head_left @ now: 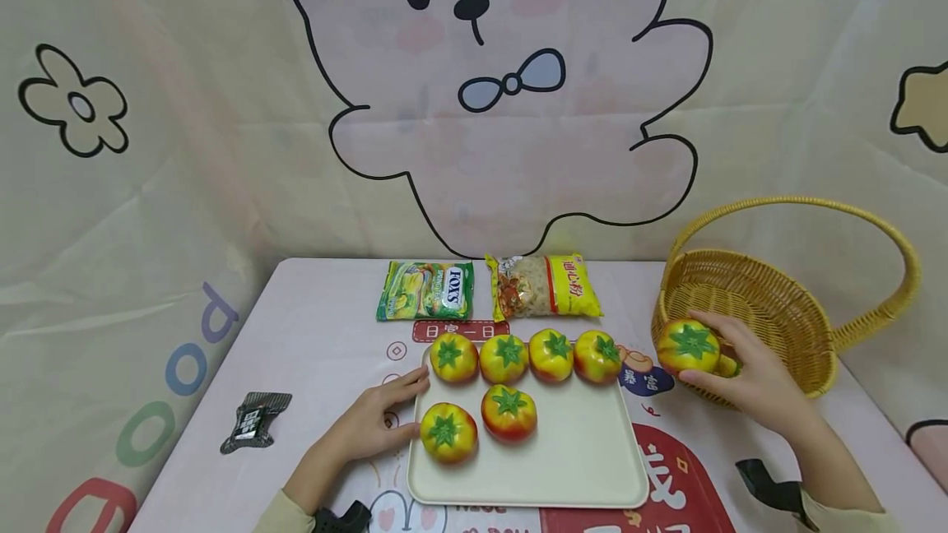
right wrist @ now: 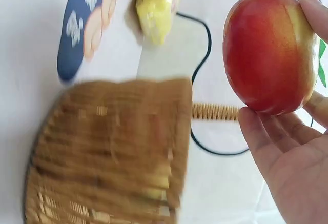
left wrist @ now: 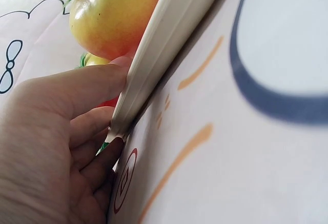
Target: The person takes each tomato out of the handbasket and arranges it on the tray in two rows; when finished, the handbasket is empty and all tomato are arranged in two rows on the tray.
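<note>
My right hand (head_left: 748,373) grips a toy tomato (head_left: 689,345), red and yellow with a green star-shaped top, over the near left rim of the yellow wicker basket (head_left: 748,278). In the right wrist view the tomato's red underside faces the camera, between thumb and fingers. Something yellow shows below that hand in the basket, mostly hidden. My left hand (head_left: 370,422) holds the left edge of a cream tray (head_left: 570,459), its fingertips on the rim in the left wrist view. Several toy tomatoes (head_left: 509,414) sit on the tray, four in a back row and two nearer me.
Behind the tray lie a green candy bag (head_left: 425,290) and a yellow food packet (head_left: 544,286). A small black wrapped packet (head_left: 253,422) is on the left of the table. The basket's tall handle (head_left: 792,202) arches above it. A cartoon cloth hangs behind.
</note>
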The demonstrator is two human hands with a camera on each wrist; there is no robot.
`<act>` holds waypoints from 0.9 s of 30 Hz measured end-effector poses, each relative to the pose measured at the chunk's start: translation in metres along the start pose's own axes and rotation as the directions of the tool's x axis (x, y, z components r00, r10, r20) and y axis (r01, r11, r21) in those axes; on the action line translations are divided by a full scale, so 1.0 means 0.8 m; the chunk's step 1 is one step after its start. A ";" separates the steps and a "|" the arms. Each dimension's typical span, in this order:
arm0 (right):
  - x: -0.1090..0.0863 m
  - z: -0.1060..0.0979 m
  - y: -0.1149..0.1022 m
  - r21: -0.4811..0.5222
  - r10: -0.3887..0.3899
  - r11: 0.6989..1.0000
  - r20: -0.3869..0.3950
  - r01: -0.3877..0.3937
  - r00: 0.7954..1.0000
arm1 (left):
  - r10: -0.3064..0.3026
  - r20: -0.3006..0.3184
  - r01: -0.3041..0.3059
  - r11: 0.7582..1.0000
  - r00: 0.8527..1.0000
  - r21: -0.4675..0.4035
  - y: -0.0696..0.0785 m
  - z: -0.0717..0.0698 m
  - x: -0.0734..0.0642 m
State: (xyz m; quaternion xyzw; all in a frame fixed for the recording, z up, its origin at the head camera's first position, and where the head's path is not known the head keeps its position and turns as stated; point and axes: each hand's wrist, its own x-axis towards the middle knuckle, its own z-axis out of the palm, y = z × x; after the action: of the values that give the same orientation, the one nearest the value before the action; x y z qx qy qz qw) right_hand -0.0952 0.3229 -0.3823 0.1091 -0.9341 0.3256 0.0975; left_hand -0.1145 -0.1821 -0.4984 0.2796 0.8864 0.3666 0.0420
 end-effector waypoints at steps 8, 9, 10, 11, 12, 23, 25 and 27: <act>-0.002 0.042 -0.016 0.105 -0.055 0.993 0.017 0.052 0.998 | -0.013 0.010 0.013 1.000 1.000 -0.013 0.000 0.000 0.000; -0.002 0.047 -0.019 0.123 -0.057 0.991 0.026 0.054 0.998 | -0.014 0.011 0.014 1.000 1.000 -0.015 0.000 0.000 0.000; -0.002 0.052 -0.021 0.150 -0.065 0.987 0.036 0.059 0.997 | -0.013 0.011 0.013 1.000 1.000 -0.017 0.000 0.000 0.000; -0.002 0.057 -0.024 0.177 -0.077 0.982 0.045 0.068 0.996 | -0.012 0.011 0.013 1.000 1.000 -0.017 0.000 0.000 0.000; -0.002 0.062 -0.026 0.193 -0.087 0.978 0.055 0.074 0.995 | -0.011 0.010 0.012 1.000 1.000 -0.018 -0.001 0.000 0.000; -0.005 0.107 -0.050 0.212 -0.108 0.975 0.211 0.062 0.972 | -0.011 0.013 0.012 1.000 1.000 -0.016 -0.002 0.000 0.001; -0.005 0.112 -0.052 0.221 -0.112 0.974 0.239 0.058 0.965 | -0.011 0.011 0.011 1.000 1.000 -0.018 -0.002 0.001 0.001; -0.006 0.116 -0.055 0.237 -0.110 0.971 0.276 0.043 0.955 | -0.010 0.010 0.010 1.000 1.000 -0.015 -0.003 0.001 0.000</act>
State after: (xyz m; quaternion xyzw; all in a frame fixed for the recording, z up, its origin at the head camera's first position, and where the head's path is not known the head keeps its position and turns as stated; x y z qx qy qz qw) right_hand -0.0894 0.2316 -0.4294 0.2019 -0.8898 0.4073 -0.0396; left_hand -0.1158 -0.1828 -0.5004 0.2768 0.8848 0.3716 0.0502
